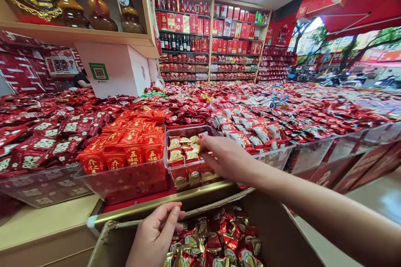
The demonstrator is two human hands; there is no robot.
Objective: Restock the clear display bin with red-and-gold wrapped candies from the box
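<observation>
My right hand reaches across to a clear plastic bin. Its fingers are closed at the bin's right side, with a gold-and-red wrapped candy at the fingertips, partly hidden. Inside the bin, similar wrapped candies lie in neat rows. Nearer to me, my left hand hovers above the left part of an open cardboard box. Thumb and fingers are curled together; a speck of red shows at the tips, too small to name. Loose red-and-gold candies fill the box's bottom.
Left of the bin stands a container of orange-red packets; right of it, one of red-and-white packets. A gold counter edge runs between bins and box. A cabinet overhangs the left; stocked shelves stand behind.
</observation>
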